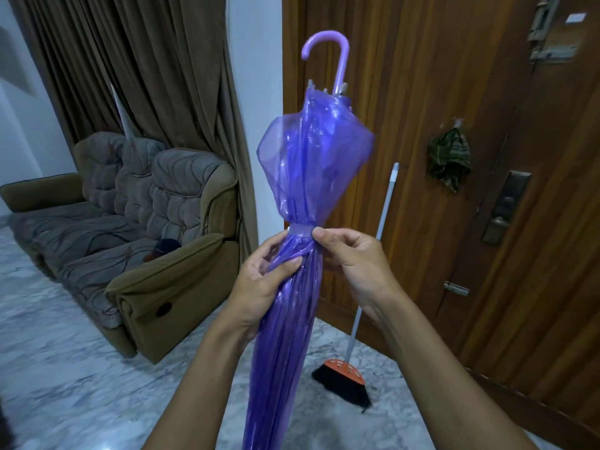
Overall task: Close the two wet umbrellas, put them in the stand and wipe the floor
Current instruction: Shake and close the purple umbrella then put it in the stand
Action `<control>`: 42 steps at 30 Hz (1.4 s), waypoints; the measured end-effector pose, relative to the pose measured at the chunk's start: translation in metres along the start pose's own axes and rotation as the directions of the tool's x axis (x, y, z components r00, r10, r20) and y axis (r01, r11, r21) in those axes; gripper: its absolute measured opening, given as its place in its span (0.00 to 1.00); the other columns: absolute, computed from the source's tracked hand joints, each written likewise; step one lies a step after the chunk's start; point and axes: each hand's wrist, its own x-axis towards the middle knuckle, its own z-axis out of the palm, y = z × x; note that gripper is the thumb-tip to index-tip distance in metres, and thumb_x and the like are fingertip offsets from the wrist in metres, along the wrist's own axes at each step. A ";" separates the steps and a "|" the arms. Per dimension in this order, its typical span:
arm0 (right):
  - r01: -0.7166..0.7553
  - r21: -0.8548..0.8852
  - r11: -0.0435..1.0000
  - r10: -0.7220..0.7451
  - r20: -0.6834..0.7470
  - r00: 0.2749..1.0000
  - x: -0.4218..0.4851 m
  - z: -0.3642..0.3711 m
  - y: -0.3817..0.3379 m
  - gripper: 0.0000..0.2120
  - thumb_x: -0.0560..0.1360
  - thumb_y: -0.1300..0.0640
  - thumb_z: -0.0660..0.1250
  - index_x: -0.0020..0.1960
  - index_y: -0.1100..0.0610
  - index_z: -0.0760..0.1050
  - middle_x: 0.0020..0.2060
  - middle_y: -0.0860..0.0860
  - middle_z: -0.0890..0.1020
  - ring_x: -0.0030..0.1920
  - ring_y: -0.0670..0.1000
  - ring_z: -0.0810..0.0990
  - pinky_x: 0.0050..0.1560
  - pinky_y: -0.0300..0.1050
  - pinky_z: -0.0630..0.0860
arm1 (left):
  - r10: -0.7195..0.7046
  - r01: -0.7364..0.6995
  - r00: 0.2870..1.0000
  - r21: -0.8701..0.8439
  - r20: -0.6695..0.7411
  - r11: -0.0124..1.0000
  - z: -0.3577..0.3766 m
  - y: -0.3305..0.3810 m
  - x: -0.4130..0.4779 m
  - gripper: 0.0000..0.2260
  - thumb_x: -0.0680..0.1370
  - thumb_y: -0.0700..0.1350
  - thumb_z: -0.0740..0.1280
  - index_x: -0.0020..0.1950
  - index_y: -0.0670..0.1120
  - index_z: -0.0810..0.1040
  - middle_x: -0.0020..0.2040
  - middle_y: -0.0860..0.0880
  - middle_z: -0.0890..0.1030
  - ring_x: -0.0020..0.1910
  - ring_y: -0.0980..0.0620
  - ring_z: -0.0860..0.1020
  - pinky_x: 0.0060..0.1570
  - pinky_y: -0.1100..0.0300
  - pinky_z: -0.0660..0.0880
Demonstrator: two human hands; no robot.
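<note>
A closed purple see-through umbrella [308,164] stands upright in front of me, its curved lilac handle [337,53] at the top and its tip out of view below. A purple strap [300,229] binds the folded canopy at mid height. My left hand [263,284] grips the canopy just below the strap, thumb across the folds. From the right side, my right hand [354,264] pinches the end of the strap. I see no second umbrella and no stand.
A broom [347,375] with an orange head and white stick leans against the wooden door [454,125] on the right. A dark cloth [449,159] hangs on the door. A brown sofa [123,228] and curtains [136,66] fill the left. The floor [65,384] is marble.
</note>
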 end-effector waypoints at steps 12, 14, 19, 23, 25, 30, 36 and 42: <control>0.203 -0.277 0.939 -0.270 -0.229 0.935 -0.012 0.025 -0.002 0.06 0.66 0.57 0.80 0.39 0.58 0.85 0.31 0.48 0.86 0.34 0.43 0.84 0.39 0.37 0.81 | 0.281 -0.193 0.959 0.632 -0.040 0.751 0.000 0.014 0.002 0.18 0.78 0.35 0.65 0.65 0.50 0.75 0.59 0.52 0.80 0.54 0.64 0.79 0.56 0.70 0.74; 0.246 -0.306 0.920 -0.315 -0.202 0.927 -0.014 0.026 -0.004 0.05 0.67 0.56 0.79 0.39 0.55 0.85 0.32 0.45 0.86 0.35 0.41 0.84 0.38 0.33 0.79 | 0.238 -0.175 0.971 0.630 -0.015 0.757 0.002 0.020 -0.001 0.20 0.79 0.35 0.63 0.68 0.51 0.74 0.58 0.57 0.80 0.55 0.66 0.78 0.57 0.71 0.74; 0.294 -0.427 0.855 -0.352 -0.061 0.934 -0.014 0.024 -0.004 0.03 0.75 0.57 0.72 0.48 0.53 0.84 0.38 0.43 0.86 0.42 0.40 0.84 0.43 0.32 0.79 | 0.238 -0.197 0.970 0.747 0.054 0.635 0.004 0.024 -0.005 0.31 0.74 0.45 0.74 0.74 0.50 0.67 0.64 0.59 0.73 0.60 0.68 0.72 0.59 0.78 0.65; 0.267 -0.233 0.935 -0.270 0.018 0.963 -0.012 0.023 -0.007 0.04 0.75 0.62 0.71 0.49 0.59 0.84 0.41 0.60 0.86 0.43 0.52 0.86 0.43 0.40 0.82 | 0.361 -0.259 0.933 0.678 -0.010 0.688 0.003 0.023 -0.005 0.26 0.74 0.39 0.73 0.69 0.52 0.71 0.61 0.57 0.78 0.58 0.71 0.75 0.59 0.75 0.69; 0.173 -0.054 0.983 -0.172 0.014 0.985 -0.009 0.020 -0.011 0.06 0.73 0.64 0.72 0.48 0.65 0.83 0.41 0.63 0.85 0.42 0.53 0.85 0.41 0.40 0.82 | 0.339 -0.271 0.941 0.592 -0.005 0.759 0.001 0.026 -0.005 0.25 0.74 0.36 0.72 0.69 0.49 0.72 0.61 0.54 0.80 0.60 0.63 0.78 0.63 0.67 0.72; 0.041 0.082 0.996 -0.049 0.097 0.994 -0.001 0.006 -0.017 0.13 0.68 0.58 0.72 0.50 0.64 0.81 0.40 0.54 0.87 0.43 0.48 0.86 0.41 0.39 0.82 | 0.290 -0.267 0.957 0.423 0.012 0.866 -0.003 0.034 -0.004 0.25 0.74 0.34 0.71 0.70 0.42 0.72 0.62 0.51 0.80 0.60 0.58 0.79 0.60 0.65 0.74; 0.120 0.020 0.993 -0.120 -0.003 0.993 0.002 0.011 -0.015 0.12 0.66 0.54 0.77 0.46 0.61 0.84 0.45 0.59 0.86 0.46 0.53 0.85 0.52 0.47 0.81 | 0.208 -0.205 0.978 0.204 0.008 0.957 0.002 0.028 -0.004 0.22 0.75 0.33 0.69 0.69 0.41 0.73 0.61 0.46 0.81 0.57 0.55 0.81 0.54 0.66 0.76; 0.059 0.081 0.995 -0.053 -0.076 0.996 -0.002 0.023 -0.010 0.13 0.69 0.60 0.76 0.48 0.68 0.80 0.44 0.62 0.85 0.41 0.55 0.84 0.44 0.47 0.83 | 0.185 -0.162 0.981 0.281 -0.059 0.946 0.001 0.022 -0.002 0.22 0.75 0.41 0.72 0.69 0.46 0.74 0.64 0.45 0.78 0.56 0.53 0.81 0.58 0.59 0.78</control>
